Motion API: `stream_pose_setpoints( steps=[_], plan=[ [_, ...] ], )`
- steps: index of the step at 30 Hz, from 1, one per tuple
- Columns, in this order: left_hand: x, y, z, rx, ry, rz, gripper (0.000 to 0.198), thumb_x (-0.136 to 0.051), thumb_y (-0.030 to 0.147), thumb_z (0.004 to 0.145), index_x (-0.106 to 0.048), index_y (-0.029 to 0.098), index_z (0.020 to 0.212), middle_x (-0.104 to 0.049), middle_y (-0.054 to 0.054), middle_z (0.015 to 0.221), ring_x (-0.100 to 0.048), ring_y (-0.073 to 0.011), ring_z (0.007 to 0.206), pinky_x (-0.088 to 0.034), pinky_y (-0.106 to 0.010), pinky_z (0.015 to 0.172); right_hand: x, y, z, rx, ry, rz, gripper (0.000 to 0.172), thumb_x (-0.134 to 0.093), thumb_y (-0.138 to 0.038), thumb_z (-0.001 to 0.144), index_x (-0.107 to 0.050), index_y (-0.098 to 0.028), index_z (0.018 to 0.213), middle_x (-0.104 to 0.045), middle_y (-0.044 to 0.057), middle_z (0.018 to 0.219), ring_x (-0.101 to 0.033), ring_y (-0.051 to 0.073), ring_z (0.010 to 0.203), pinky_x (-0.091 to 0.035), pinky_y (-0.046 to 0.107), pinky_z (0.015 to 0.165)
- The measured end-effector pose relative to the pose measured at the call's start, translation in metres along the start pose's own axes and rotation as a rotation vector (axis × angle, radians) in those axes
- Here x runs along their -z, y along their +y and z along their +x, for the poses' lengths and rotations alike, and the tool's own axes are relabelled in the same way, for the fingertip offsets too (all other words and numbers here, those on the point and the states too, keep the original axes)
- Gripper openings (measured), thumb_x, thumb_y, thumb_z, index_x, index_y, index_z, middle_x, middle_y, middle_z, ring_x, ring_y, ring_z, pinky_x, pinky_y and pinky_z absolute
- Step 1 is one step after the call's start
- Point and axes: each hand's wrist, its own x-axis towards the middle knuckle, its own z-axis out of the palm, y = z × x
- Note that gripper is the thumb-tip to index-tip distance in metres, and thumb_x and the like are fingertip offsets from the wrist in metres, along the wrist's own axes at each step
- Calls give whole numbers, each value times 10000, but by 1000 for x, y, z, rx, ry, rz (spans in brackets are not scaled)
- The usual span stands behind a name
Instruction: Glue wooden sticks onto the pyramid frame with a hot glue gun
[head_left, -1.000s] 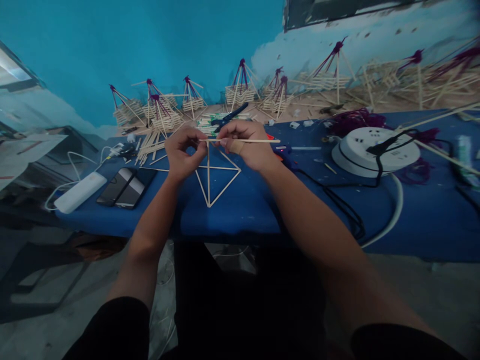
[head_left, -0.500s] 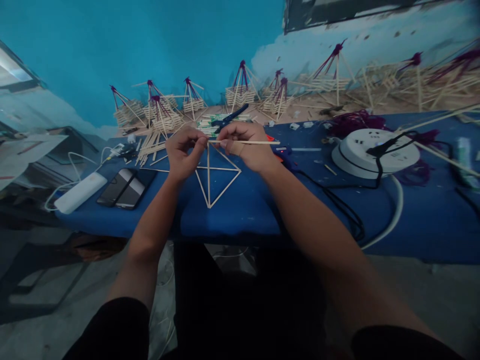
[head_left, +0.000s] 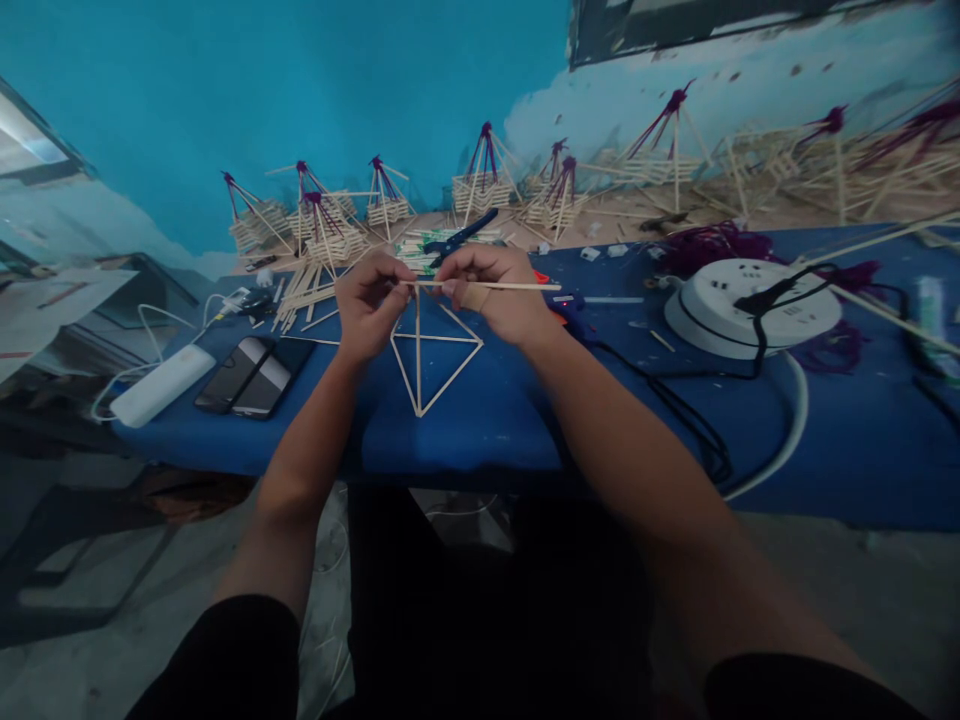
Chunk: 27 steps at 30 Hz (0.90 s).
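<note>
A thin wooden stick (head_left: pixel 517 287) lies level between my hands and sticks out to the right. My right hand (head_left: pixel 496 292) is closed on it in a pinch, with a tan band round one finger. At its left end the fingertips of my left hand (head_left: pixel 371 310) are pinched together on the stick. Just below, a kite-shaped frame of wooden sticks (head_left: pixel 444 386) rests on the blue table, with a crosspiece and a long middle stick. The frame's top corner is partly hidden by my fingers.
Behind the hands are loose sticks (head_left: pixel 304 295) and dark-handled pliers (head_left: pixel 461 235). Several stick structures with purple tops (head_left: pixel 484 175) line the wall. Phones (head_left: pixel 247 375) and a white power bank (head_left: pixel 161 387) lie left; a round white power strip (head_left: pixel 750 310) with cables stands right.
My left hand has shifted slightly to the right, its fingertips now on the stick's left end. My right hand and the frame stay nearly where they were.
</note>
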Motion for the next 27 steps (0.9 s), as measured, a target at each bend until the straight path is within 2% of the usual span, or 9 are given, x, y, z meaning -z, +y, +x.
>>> stream_pose_setpoints(
  steps=[4, 10, 16, 21, 25, 27],
  plan=[
    [1, -3, -2, -36, 18, 79, 367, -897, 598, 924, -779, 251, 947, -695, 1, 835, -647, -105, 709, -464, -221, 574, -3, 2, 1, -18, -2, 85, 498, -969, -627, 763, -766, -193, 897, -700, 39, 801, -560, 136, 664, -442, 292, 601],
    [-1, -1, -2, -53, 13, 98, 348, -863, 579, 965, -765, 245, 953, -682, 0, 830, -633, -101, 713, -448, -218, 573, -8, 5, 2, -14, 38, 194, 390, -975, -478, 739, -731, -197, 857, -644, -24, 701, -521, 99, 551, -417, 274, 549],
    [1, -2, -2, -62, 2, 121, 348, -844, 582, 977, -755, 247, 951, -680, -2, 834, -634, -106, 712, -460, -222, 572, -8, 7, 2, -16, 6, 208, 463, -1008, -547, 740, -727, -208, 883, -689, -11, 738, -541, 104, 567, -427, 283, 559],
    [2, -4, -4, -31, -14, 135, 374, -829, 612, 980, -755, 246, 969, -678, -2, 842, -639, -110, 719, -472, -231, 588, -9, 10, 2, -9, 6, 170, 543, -1017, -634, 708, -727, -214, 893, -647, -27, 718, -516, 112, 592, -396, 287, 565],
    [2, -2, -3, -21, -5, 131, 380, -839, 615, 965, -762, 243, 953, -688, -5, 840, -627, -110, 713, -460, -233, 584, -9, 10, 3, 30, 34, 10, 496, -1007, -585, 700, -716, -209, 842, -615, -29, 728, -466, 114, 650, -369, 296, 613],
    [1, -1, -3, -21, 7, 117, 381, -849, 612, 954, -763, 242, 939, -688, -5, 831, -619, -109, 703, -448, -234, 579, -10, 9, 2, 33, 42, -50, 459, -971, -579, 745, -713, -209, 829, -606, -23, 737, -462, 124, 677, -376, 310, 642]
  ],
)
